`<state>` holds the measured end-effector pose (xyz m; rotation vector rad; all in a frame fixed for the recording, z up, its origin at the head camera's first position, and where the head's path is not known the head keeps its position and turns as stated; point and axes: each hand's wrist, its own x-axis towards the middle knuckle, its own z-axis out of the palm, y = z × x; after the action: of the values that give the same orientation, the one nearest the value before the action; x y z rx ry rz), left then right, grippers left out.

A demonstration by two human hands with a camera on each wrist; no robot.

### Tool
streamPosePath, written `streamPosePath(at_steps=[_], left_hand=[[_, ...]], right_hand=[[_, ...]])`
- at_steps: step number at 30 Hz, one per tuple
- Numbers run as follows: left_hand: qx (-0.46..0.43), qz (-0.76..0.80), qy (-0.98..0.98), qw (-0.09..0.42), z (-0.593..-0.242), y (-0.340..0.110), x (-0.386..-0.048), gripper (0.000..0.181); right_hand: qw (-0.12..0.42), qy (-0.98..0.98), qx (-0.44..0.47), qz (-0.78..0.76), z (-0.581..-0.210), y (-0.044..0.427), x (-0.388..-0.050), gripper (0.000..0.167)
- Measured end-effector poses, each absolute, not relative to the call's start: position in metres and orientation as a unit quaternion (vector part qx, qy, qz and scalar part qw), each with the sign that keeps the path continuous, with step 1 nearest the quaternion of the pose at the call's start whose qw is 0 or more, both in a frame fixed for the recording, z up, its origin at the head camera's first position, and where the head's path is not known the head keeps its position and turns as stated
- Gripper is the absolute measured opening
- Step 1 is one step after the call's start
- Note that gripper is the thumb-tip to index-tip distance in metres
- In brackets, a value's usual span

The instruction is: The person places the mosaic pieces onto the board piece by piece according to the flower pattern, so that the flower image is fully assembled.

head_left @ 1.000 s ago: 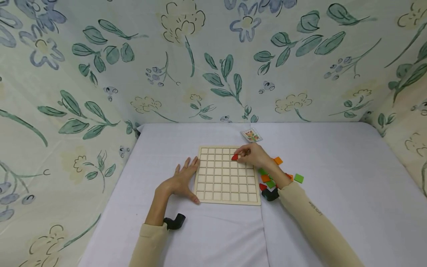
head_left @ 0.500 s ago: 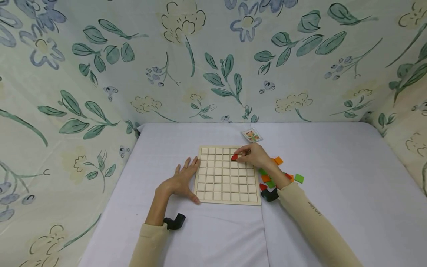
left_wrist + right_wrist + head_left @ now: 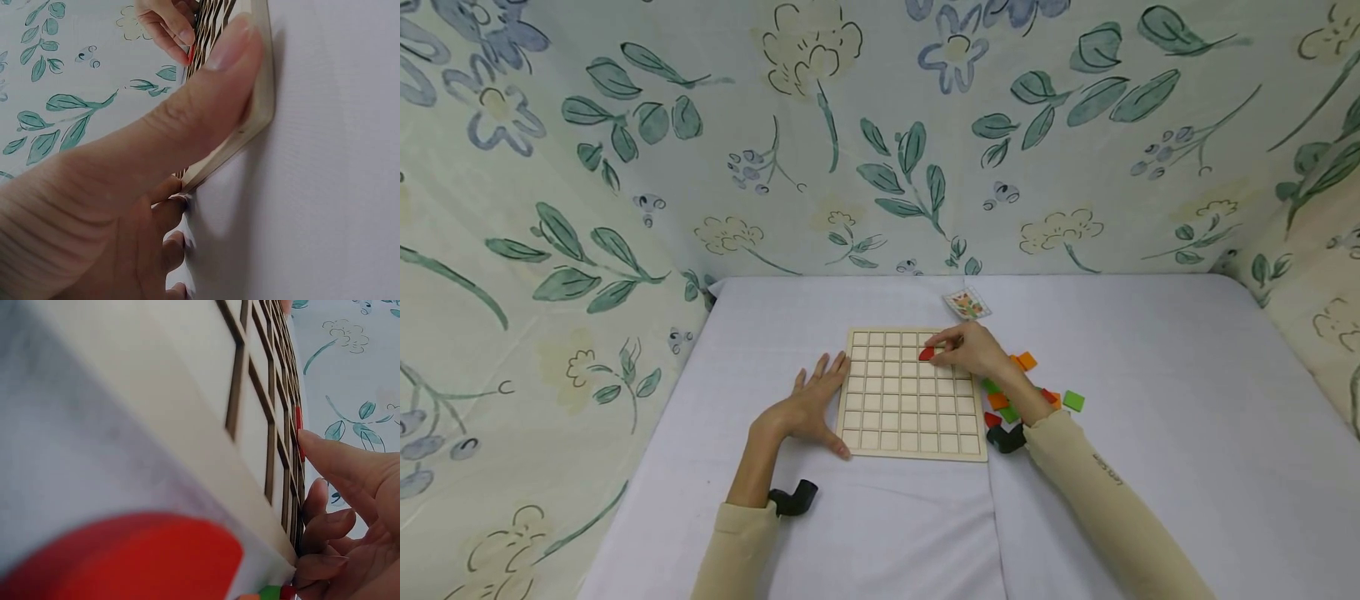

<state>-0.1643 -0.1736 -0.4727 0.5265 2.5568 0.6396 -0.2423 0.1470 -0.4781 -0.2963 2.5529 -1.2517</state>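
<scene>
A pale wooden grid board lies flat on the white-covered table. My left hand rests along its left edge with the fingers spread. In the left wrist view, the thumb lies across the board's near corner. My right hand is over the upper right part of the grid, pinching a small red piece with one rounded side. The right wrist view shows the thumb against that red piece, low over the cells. Whether it sits fully in a cell, I cannot tell.
Right of the board, partly under my right forearm, lie several loose pieces, among them an orange square, a green square and a red piece. A small patterned card lies behind the board. Floral cloth hangs at the back.
The red piece has shifted very slightly left on the grid with my right fingertips. My left hand stays in place on the board's edge.
</scene>
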Motion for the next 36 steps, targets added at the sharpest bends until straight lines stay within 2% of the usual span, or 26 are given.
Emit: streamPosePath(at_steps=[12, 20, 27, 36], left_hand=[[0.196, 0.235, 0.926, 0.222, -0.472, -0.174, -0.164, 0.155], [0.196, 0.230, 0.927, 0.222, -0.473, -0.174, -0.164, 0.155], [0.198, 0.232, 0.927, 0.221, -0.471, -0.174, -0.163, 0.154], [0.202, 0.232, 0.926, 0.220, -0.472, -0.174, -0.164, 0.154]], right_hand=[[0.127, 0.889, -0.108, -0.426, -0.478, 0.148, -0.242, 0.021], [0.143, 0.876, -0.104, -0.450, -0.472, 0.158, -0.239, 0.027], [0.124, 0.883, -0.092, -0.444, -0.458, 0.187, -0.230, 0.033], [0.120, 0.905, -0.016, -0.408, -0.448, 0.235, -0.215, 0.038]])
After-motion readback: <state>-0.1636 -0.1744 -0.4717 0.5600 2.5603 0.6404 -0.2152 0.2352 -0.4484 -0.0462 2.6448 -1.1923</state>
